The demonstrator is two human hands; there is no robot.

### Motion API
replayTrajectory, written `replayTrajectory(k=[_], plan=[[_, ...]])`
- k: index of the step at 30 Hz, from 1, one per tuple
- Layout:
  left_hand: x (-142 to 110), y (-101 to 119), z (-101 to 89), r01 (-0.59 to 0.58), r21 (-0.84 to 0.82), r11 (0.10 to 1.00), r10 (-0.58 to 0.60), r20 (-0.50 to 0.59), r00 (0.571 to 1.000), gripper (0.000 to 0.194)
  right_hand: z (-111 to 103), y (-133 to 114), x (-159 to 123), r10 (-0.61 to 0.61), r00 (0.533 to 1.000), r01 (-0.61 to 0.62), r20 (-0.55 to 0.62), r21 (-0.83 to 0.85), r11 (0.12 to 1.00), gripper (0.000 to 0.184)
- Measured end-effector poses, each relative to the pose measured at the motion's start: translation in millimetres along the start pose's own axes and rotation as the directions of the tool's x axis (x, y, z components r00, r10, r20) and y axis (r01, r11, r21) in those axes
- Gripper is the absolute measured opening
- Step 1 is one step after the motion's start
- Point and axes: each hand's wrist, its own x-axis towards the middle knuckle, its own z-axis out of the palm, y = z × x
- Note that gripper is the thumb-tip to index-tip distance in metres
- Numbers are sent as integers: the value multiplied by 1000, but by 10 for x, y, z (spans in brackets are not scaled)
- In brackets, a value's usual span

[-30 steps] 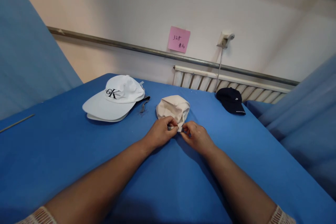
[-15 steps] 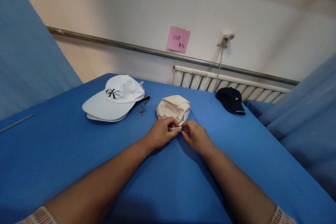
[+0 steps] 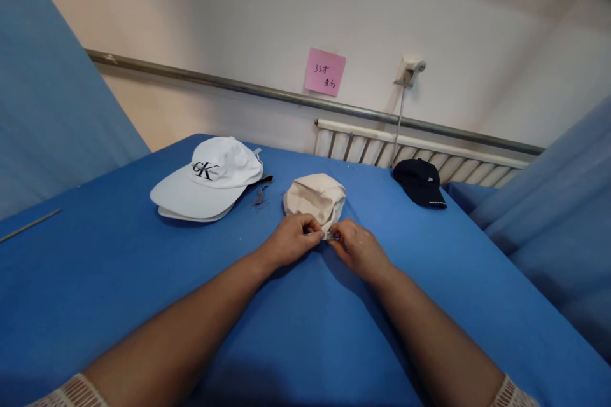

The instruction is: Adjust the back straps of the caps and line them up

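A beige cap [image 3: 315, 198] lies crumpled on the blue tablecloth [image 3: 143, 280] in the middle of the view. My left hand [image 3: 290, 241] pinches the cap's back strap at its near edge, fingers closed. Touching it from the right, my right hand [image 3: 359, 247] pinches the same strap, where a small metal buckle shows between the fingertips. Both forearms rest low over the cloth.
A white cap with a black logo [image 3: 210, 179] sits on another pale cap at the back left. A dark navy cap [image 3: 420, 182] lies at the back right near the table's edge. Behind are a radiator [image 3: 410, 151], a rail and a pink note [image 3: 325, 71].
My fingers have shifted slightly on the strap, drawing closer together at the buckle. The cap and my arms have barely moved.
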Motion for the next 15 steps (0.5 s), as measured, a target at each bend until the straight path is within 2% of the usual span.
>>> replayTrajectory(k=[6, 11, 15], plan=[[-30, 41, -24, -16, 0, 1000, 16, 60, 998, 19, 0, -28, 3, -7, 999, 7, 35, 11, 1000, 7], [-34, 29, -11, -39, 54, 998, 38, 23, 999, 16, 18, -16, 0, -2, 1000, 1, 30, 33, 999, 9], [-12, 52, -39, -39, 45, 998, 40, -26, 999, 15, 37, 25, -8, 75, 997, -75, 7, 68, 995, 13]])
